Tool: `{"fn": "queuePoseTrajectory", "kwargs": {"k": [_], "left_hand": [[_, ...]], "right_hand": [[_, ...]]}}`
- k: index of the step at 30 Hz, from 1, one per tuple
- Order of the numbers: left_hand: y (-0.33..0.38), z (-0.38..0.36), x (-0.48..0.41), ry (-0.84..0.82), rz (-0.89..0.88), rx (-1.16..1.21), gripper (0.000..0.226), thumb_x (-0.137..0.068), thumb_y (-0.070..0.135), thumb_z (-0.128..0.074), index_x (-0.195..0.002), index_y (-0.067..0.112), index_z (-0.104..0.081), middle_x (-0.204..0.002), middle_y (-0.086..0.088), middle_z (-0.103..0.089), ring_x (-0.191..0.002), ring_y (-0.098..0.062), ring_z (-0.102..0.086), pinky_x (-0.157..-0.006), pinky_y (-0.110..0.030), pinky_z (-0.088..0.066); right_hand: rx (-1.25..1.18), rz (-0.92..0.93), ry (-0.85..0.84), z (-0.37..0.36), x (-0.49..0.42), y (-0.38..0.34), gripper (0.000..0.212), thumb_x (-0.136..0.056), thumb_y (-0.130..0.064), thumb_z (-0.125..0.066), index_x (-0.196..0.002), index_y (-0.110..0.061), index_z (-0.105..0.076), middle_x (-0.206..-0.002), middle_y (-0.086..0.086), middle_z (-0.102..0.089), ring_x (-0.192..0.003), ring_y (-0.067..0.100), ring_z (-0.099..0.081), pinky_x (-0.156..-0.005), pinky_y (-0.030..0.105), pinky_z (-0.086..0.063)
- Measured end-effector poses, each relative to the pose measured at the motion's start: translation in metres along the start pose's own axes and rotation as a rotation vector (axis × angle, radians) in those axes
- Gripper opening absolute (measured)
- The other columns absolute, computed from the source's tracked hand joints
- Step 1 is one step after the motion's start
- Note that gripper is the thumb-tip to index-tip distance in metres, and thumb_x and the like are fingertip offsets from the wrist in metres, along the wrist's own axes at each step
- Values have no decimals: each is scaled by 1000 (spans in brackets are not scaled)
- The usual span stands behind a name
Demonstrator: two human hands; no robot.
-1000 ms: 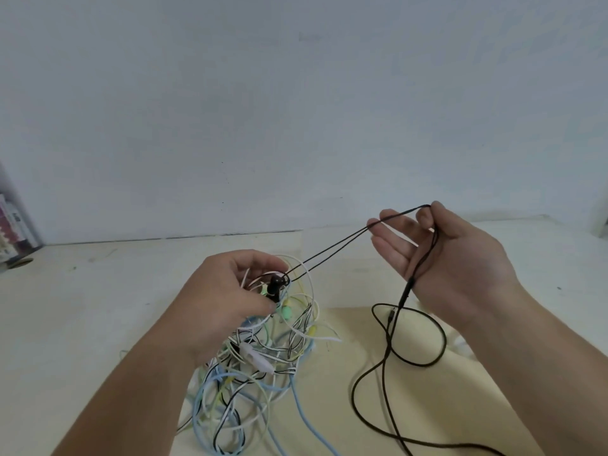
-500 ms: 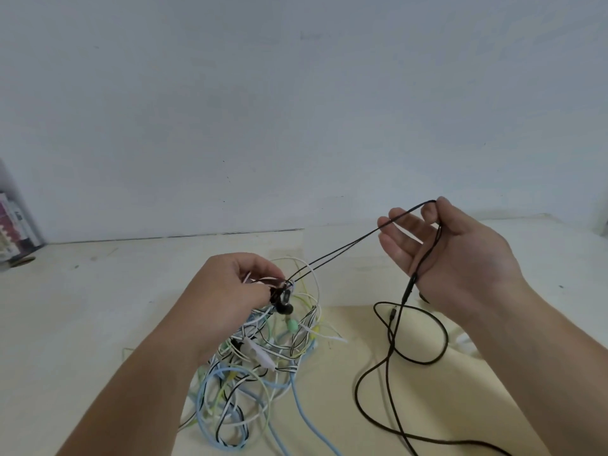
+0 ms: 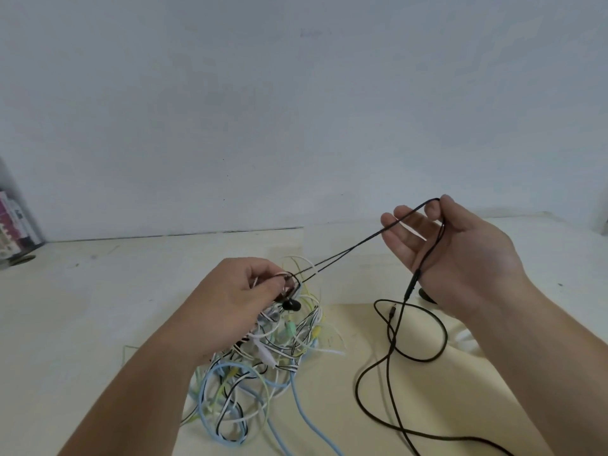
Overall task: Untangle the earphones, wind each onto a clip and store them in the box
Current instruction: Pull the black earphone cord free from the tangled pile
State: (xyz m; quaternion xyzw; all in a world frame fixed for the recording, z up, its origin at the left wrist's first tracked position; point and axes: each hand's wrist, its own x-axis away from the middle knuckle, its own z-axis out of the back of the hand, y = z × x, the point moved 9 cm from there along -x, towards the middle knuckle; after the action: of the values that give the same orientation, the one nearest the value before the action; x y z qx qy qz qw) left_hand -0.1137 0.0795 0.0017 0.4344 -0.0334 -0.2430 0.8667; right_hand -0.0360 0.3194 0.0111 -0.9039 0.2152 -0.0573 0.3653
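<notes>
The person's left hand point(image 3: 237, 301) is positioned at the centre of the work area, with its fingers curled and its fingertips pinched together on the near end of a thin black earphone cable point(image 3: 362, 242). One small black earbud point(image 3: 291, 305) hangs just below those fingertips. Directly beneath the hand, toward 6 o'clock, a loose tangle of earphone cords point(image 3: 263, 360) in white, light blue, pale green and black-and-white stripe lies partly on a flat cream sheet point(image 3: 467, 390). From the left fingertips, two strands of the black earphone cable run taut toward 2 o'clock and end at the right hand point(image 3: 460, 258), which is raised above the table. There the thumb and forefinger are closed on the bend of the cable, while the remaining fingers are extended and held apart. From that pinch the cable drops across the palm to a slim black inline control point(image 3: 411, 287). It continues toward 6 o'clock, forms an open loop on the cream sheet, and leaves the view at 5 o'clock. A small black jack plug point(image 3: 391, 312) lies within the loop. The sheet rests on a pale, matt table point(image 3: 98, 291). At 12 o'clock the table meets a plain grey-white wall point(image 3: 296, 110). At 9 o'clock, against the wall, stands a stack of printed boxes point(image 3: 13, 222); its detail is too blurred to read.
</notes>
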Motion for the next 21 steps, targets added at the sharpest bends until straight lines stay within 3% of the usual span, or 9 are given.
{"fn": "queuePoseTrajectory", "kwargs": {"k": [3, 6, 8, 11, 14, 15, 18, 21], "left_hand": [[1, 10, 0, 126, -12, -4, 13, -95, 29, -62, -86, 28, -71, -74, 21, -67, -49, -2, -50, -58, -19, -38], [1, 20, -1, 216, -20, 1, 7, -89, 29, -72, -83, 26, -68, -85, 11, -67, -64, -18, -58, -59, -20, -42], [3, 26, 0, 238, -42, 35, 11, -82, 26, -79, -80, 26, -68, -81, 7, -64, -58, -16, -55, -53, -16, -42], [5, 25, 0, 214, -71, 86, 24, -71, 17, -87, -79, 30, -68, -74, 5, -53, -57, -10, -48, -58, -23, -41], [2, 25, -2, 217, -67, 206, 24, -65, 18, -90, -75, 25, -70, -68, -11, -49, -68, -15, -49, -67, -31, -41], [2, 24, -2, 201, -59, 264, 21, -64, 22, -90, -74, 22, -72, -66, -14, -50, -68, -14, -50, -67, -29, -40], [0, 16, -1, 134, 4, 414, 10, -73, 20, -80, -74, 12, -75, -50, 13, -53, -47, 3, -47, -60, -22, -34], [-5, 16, -3, 162, 25, 425, 8, -83, 13, -76, -75, 15, -75, -50, 18, -53, -44, 3, -47, -59, -24, -35]], "right_hand": [[7, 0, 3, -1, 1, 0, 41, -104, -28, -43, -67, -12, -49, -82, 12, -70, -89, 33, -74, -78, 39, -62], [-1, 0, -5, -1, 0, 0, 41, -104, -28, -43, -67, -13, -48, -78, 10, -69, -85, 31, -74, -75, 37, -62], [-4, 5, -10, 0, -1, -1, 40, -104, -29, -42, -67, -14, -46, -72, 7, -63, -74, 26, -71, -72, 33, -61], [-16, -4, -31, 0, -3, 0, 38, -103, -28, -41, -67, -16, -42, -66, 3, -49, -58, 20, -55, -64, 28, -51], [50, -36, -89, -7, 0, 3, 35, -100, -25, -43, -66, -17, -35, -60, 0, -34, -51, 18, -34, -60, 28, -34], [161, -25, -104, -10, 2, 3, 36, -99, -23, -45, -65, -18, -34, -58, 0, -31, -51, 18, -29, -57, 28, -31], [785, 105, -134, -16, 7, 4, 40, -93, -15, -62, -62, -18, -37, -53, -2, -30, -51, 18, -24, -51, 30, -23], [1305, 72, -269, -24, 15, 31, 34, -81, -25, -79, -75, -17, -46, -59, -8, -39, -54, 18, -32, -52, 29, -26]]}}
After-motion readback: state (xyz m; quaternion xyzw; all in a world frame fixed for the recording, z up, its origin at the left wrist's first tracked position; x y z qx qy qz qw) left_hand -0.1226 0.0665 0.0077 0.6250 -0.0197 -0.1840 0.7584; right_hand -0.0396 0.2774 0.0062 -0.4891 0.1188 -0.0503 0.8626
